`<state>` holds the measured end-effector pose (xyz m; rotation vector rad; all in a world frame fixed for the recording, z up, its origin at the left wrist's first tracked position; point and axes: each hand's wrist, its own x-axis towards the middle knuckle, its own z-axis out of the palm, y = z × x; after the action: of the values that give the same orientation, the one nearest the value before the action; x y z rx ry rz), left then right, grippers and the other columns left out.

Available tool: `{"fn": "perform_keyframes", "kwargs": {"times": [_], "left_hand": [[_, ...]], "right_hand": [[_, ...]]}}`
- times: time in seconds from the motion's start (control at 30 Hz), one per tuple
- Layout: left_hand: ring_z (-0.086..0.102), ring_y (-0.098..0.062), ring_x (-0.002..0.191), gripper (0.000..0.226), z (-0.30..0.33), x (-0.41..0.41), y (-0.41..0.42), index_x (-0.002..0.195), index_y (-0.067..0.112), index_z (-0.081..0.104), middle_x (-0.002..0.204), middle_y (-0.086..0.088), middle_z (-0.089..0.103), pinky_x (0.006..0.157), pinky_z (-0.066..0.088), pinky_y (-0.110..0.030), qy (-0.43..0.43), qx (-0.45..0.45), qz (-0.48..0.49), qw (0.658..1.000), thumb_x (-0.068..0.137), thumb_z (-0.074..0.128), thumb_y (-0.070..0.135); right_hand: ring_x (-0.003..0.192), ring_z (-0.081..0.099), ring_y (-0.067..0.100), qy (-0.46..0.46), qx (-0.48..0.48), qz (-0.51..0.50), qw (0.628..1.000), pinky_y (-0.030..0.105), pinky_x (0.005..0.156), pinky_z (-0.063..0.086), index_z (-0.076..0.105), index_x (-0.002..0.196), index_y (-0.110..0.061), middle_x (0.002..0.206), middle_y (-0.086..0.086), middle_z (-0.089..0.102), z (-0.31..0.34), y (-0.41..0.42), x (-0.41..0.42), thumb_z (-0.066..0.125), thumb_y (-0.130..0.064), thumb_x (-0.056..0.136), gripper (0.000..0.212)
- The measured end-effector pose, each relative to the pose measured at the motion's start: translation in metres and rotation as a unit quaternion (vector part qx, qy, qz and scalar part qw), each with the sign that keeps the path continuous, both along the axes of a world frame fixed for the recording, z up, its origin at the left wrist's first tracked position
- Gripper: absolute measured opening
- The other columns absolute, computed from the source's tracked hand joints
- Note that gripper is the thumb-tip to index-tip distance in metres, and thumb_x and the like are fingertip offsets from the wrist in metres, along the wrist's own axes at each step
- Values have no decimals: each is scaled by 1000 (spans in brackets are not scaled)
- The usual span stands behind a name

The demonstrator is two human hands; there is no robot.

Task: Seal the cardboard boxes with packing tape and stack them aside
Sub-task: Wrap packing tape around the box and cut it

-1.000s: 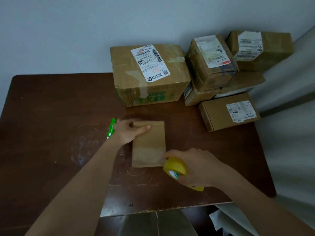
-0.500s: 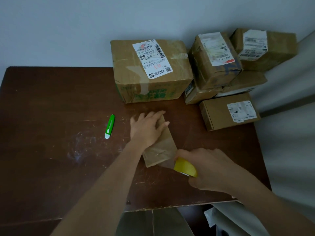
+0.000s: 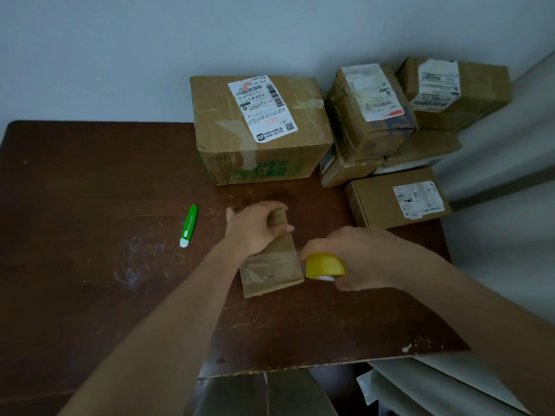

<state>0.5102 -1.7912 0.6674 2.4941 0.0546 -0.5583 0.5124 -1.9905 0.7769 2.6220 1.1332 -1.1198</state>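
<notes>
the left hand curls round the far end of a small flat cardboard box near the middle of the brown table. at the box's 3 o'clock edge, the right hand grips a yellow tape roll; clear tape crosses the box. sealed boxes sit at 1 o'clock; a green cutter lies at 9 o'clock.

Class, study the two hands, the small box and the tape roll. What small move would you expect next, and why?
Probably the right hand draws the yellow tape roll on past the small box edge, down its side. A clear strip already lies across the top, the roll sits at the right edge, and the left hand grips the far end to steady it.
</notes>
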Motion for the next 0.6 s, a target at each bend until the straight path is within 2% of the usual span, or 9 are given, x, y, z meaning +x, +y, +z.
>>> {"fn": "perform_keyframes", "kwargs": {"times": [0.07, 0.13, 0.33, 0.47, 0.6], "left_hand": [[48, -13, 125, 45, 0, 0, 0, 130, 45, 52, 137, 18, 52, 104, 21, -49, 0, -1, 1, 1000, 88, 57, 62], [48, -13, 125, 45, 1, 0, 0, 130, 45, 52, 137, 18, 52, 105, 20, -50, 3, -3, 3, 1000, 88, 58, 61], [49, -13, 122, 44, 1, 0, 1, 128, 45, 53, 133, 18, 54, 101, 21, -47, 1, -13, 6, 1000, 88, 58, 61], [50, -13, 122, 45, 1, 0, 1, 129, 44, 53, 133, 17, 55, 101, 22, -47, 0, -10, 4, 1000, 88, 58, 61], [50, -13, 121, 45, 0, 1, 2, 129, 44, 53, 132, 17, 56, 102, 21, -48, -1, -14, 5, 1000, 88, 58, 61]], "right_hand": [[83, 45, 7, 37, 4, -14, 999, 25, 57, 33, 38, 135, -53, 102, -13, 45, -11, -5, 5, 71, -27, 84, 66], [85, 44, 8, 59, 8, -23, 998, 23, 55, 33, 38, 134, -53, 103, -12, 47, -20, -8, 9, 72, -26, 84, 66], [90, 48, 11, 69, 10, -7, 998, 36, 69, 51, 38, 133, -52, 106, -8, 53, -35, -10, 20, 71, -23, 83, 66], [89, 48, 11, 71, 9, 9, 997, 31, 64, 46, 38, 131, -52, 110, -7, 55, -44, -9, 26, 72, -23, 82, 66], [90, 51, 13, 99, 8, -4, 995, 37, 69, 53, 40, 126, -50, 108, -6, 53, -47, -14, 26, 73, -24, 82, 61]]}}
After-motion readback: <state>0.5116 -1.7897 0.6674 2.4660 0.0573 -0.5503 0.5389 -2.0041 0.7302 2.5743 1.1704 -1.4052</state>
